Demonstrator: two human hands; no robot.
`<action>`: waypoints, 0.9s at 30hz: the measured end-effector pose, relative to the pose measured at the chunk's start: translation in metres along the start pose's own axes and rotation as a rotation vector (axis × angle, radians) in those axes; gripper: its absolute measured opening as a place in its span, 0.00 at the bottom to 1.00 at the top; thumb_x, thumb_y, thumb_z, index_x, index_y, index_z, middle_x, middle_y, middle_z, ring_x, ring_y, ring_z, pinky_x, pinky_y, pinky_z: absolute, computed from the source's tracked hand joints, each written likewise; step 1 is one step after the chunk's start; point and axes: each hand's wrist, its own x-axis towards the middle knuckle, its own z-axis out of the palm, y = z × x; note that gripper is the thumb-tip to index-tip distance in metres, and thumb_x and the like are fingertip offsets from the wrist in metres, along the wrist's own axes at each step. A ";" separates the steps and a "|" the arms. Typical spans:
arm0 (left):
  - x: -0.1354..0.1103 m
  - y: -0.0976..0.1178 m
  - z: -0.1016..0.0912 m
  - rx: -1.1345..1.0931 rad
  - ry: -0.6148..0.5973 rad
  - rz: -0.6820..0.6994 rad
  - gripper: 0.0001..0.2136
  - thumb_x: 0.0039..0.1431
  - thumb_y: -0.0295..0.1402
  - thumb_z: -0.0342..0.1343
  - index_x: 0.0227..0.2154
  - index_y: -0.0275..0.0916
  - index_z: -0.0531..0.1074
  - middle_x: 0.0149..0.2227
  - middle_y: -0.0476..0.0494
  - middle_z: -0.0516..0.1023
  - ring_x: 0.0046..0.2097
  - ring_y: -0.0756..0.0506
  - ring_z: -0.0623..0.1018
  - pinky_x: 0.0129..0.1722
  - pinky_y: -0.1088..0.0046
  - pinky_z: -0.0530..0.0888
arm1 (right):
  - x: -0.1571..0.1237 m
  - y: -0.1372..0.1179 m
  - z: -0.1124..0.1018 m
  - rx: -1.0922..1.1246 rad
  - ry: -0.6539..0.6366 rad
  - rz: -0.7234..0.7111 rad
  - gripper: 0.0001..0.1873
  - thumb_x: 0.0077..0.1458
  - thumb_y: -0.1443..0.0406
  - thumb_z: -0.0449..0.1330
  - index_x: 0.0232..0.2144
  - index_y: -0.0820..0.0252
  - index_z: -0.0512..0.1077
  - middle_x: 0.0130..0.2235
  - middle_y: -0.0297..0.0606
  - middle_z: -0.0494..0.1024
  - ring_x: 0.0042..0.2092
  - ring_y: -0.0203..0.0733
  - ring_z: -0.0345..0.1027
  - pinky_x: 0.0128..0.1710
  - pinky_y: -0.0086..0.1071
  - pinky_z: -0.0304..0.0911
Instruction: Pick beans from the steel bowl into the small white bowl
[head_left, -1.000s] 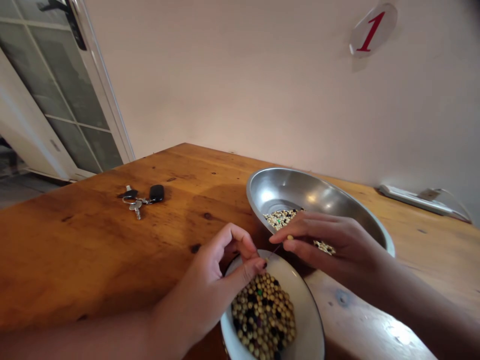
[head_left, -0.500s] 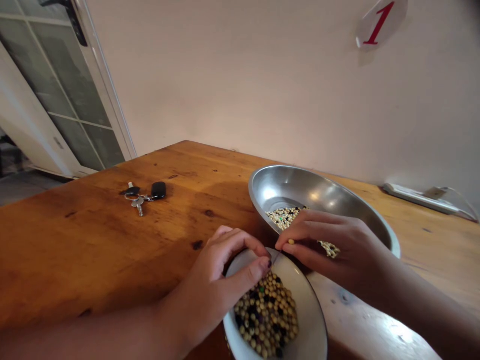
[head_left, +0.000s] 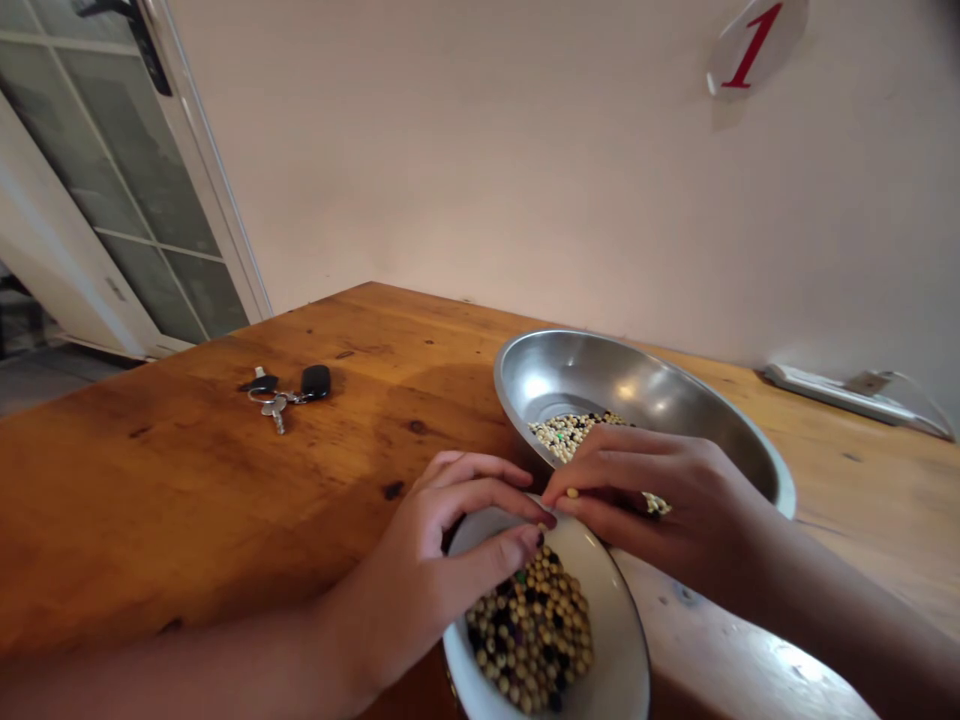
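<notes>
Watching remotely here: my left hand [head_left: 427, 555] has curled in, can't tell if it's holding anything, fingertips [head_left: 541, 520] at the rim of the white bowl [head_left: 619, 640] of beads [head_left: 529, 635]. My right hand [head_left: 660, 505] has closed in, nearly shut, pinching 1 pale bead [head_left: 572, 493] above the steel bowl [head_left: 570, 360].

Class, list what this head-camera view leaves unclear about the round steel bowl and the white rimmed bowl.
Head view: the right hand hides part of the pale speckled pile in the round steel bowl.
Head view: the bottom edge cuts off the white rimmed bowl.
Head view: the left hand covers part of that rim; anything its fingertips touch is too small to tell.
</notes>
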 end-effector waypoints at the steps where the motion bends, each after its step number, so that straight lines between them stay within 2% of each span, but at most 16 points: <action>1: 0.000 0.000 0.000 0.003 0.000 0.000 0.07 0.54 0.39 0.57 0.33 0.48 0.78 0.46 0.49 0.73 0.53 0.42 0.67 0.57 0.61 0.61 | 0.000 0.001 0.001 0.001 -0.003 -0.009 0.07 0.58 0.68 0.57 0.31 0.58 0.75 0.30 0.32 0.74 0.30 0.30 0.65 0.30 0.26 0.60; 5: 0.000 0.000 0.000 -0.003 0.000 -0.025 0.07 0.54 0.38 0.58 0.34 0.48 0.78 0.47 0.49 0.72 0.54 0.43 0.67 0.58 0.60 0.60 | -0.001 0.002 0.002 -0.011 -0.001 -0.040 0.07 0.58 0.66 0.57 0.31 0.58 0.75 0.29 0.33 0.74 0.30 0.30 0.66 0.30 0.27 0.59; 10: 0.002 0.001 0.002 -0.006 0.003 -0.053 0.04 0.51 0.37 0.60 0.26 0.45 0.77 0.43 0.49 0.72 0.51 0.43 0.69 0.57 0.61 0.59 | -0.001 0.001 0.002 -0.010 0.009 -0.049 0.07 0.57 0.66 0.57 0.30 0.57 0.75 0.28 0.31 0.74 0.29 0.29 0.66 0.29 0.25 0.59; 17: 0.002 0.001 0.002 -0.039 0.024 -0.087 0.05 0.50 0.36 0.61 0.24 0.42 0.75 0.42 0.48 0.71 0.50 0.43 0.69 0.57 0.62 0.59 | 0.001 0.001 0.003 -0.058 0.116 -0.014 0.06 0.54 0.69 0.60 0.33 0.56 0.77 0.29 0.30 0.77 0.28 0.27 0.68 0.28 0.21 0.61; 22: 0.002 0.003 0.002 -0.029 -0.007 -0.059 0.05 0.50 0.36 0.60 0.24 0.41 0.75 0.37 0.48 0.71 0.46 0.45 0.70 0.53 0.65 0.62 | 0.000 0.002 0.005 -0.075 0.080 -0.071 0.06 0.55 0.69 0.60 0.32 0.57 0.78 0.29 0.32 0.78 0.30 0.31 0.70 0.30 0.24 0.63; 27: 0.001 0.006 0.001 0.013 -0.007 -0.058 0.06 0.51 0.36 0.60 0.24 0.41 0.75 0.39 0.47 0.72 0.47 0.44 0.69 0.54 0.64 0.62 | 0.000 0.003 0.008 -0.020 0.078 -0.062 0.05 0.55 0.66 0.61 0.31 0.55 0.78 0.28 0.33 0.77 0.29 0.33 0.68 0.29 0.28 0.63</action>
